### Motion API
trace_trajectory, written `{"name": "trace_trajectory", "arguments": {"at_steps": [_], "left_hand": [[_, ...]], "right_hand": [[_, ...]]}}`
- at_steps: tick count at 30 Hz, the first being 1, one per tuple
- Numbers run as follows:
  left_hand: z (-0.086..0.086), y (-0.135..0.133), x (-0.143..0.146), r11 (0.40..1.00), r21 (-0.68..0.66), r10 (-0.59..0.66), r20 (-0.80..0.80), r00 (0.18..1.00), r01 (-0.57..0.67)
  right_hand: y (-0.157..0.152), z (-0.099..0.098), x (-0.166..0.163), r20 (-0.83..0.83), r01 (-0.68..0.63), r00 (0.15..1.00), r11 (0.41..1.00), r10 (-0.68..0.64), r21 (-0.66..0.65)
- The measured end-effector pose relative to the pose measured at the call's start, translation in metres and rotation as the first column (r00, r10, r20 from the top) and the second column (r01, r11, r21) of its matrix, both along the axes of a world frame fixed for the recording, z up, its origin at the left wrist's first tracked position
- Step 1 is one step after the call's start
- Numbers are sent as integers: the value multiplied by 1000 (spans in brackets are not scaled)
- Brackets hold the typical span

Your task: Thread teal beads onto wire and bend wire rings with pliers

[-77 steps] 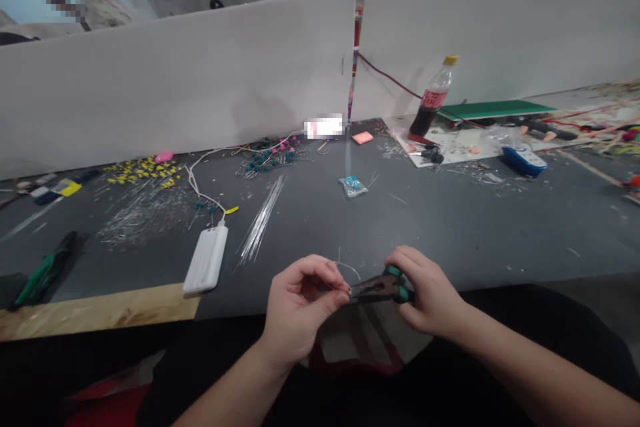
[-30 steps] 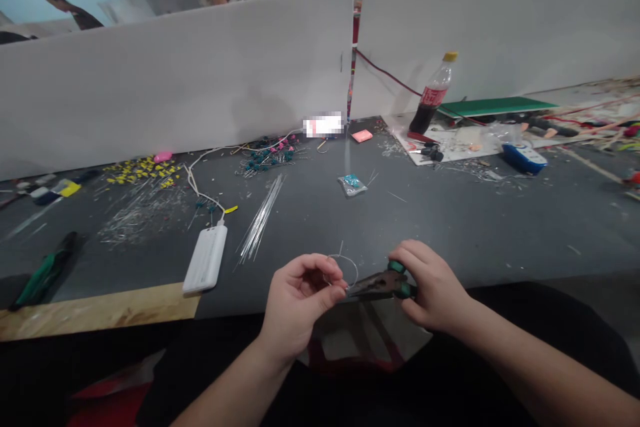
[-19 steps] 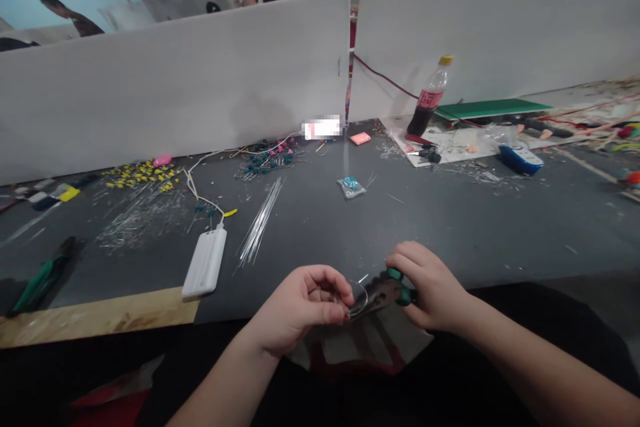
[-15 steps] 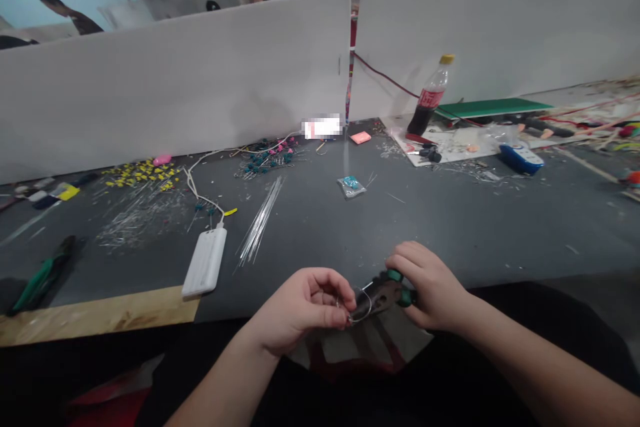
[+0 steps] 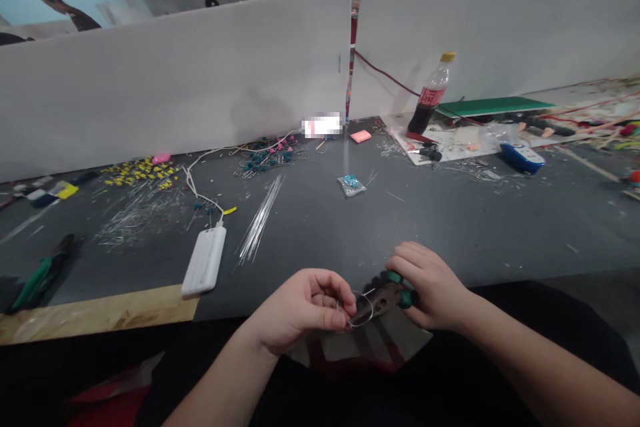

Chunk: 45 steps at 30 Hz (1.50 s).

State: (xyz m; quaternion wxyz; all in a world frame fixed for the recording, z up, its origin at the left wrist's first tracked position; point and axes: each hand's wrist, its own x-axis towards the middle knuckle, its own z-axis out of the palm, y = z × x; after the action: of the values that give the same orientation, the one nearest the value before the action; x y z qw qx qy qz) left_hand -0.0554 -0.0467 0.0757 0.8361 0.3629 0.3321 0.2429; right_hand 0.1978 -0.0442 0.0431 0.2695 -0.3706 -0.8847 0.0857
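At the table's near edge, my left hand (image 5: 313, 307) pinches a thin silvery wire (image 5: 372, 310) between thumb and forefinger. The wire bends round in a loop on the hand's right side. My right hand (image 5: 430, 283) is closed round the green handles of a pair of pliers (image 5: 385, 298). Their dark jaws point left and reach the wire close to my left fingertips. Whether the jaw tips grip the wire is too small to tell. A bundle of straight wires (image 5: 260, 221) lies on the table beyond my left hand.
A white power bank (image 5: 205, 260) with a cable lies left, and green-handled pliers (image 5: 43, 273) farther left. Yellow-headed pieces (image 5: 140, 173) and teal-headed wires (image 5: 263, 159) are heaped behind. A small plastic bag (image 5: 351, 185), a cola bottle (image 5: 429, 97) and a blue object (image 5: 521, 158) stand or lie beyond.
The pliers have turned slightly between my hands, and the wire loop has shifted a little right. Both hands stay nearly in place. A person behind the partition has moved right.
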Motion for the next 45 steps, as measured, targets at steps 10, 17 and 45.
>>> {"name": "trace_trajectory", "arguments": {"at_steps": [10, 17, 45], "left_hand": [[0, 1, 0, 1000, -7, -14, 10, 1000, 14], [1, -1, 1, 1000, -14, 18, 26, 999, -18], [-12, -14, 23, 681, 420, 589, 172, 790, -599]], "right_hand": [[0, -1, 0, -7, -16, 1000, 1000, 16, -11], [-1, -1, -2, -13, -19, 1000, 1000, 19, -11], [-5, -5, -9, -83, 173, 980, 983, -179, -67]]}}
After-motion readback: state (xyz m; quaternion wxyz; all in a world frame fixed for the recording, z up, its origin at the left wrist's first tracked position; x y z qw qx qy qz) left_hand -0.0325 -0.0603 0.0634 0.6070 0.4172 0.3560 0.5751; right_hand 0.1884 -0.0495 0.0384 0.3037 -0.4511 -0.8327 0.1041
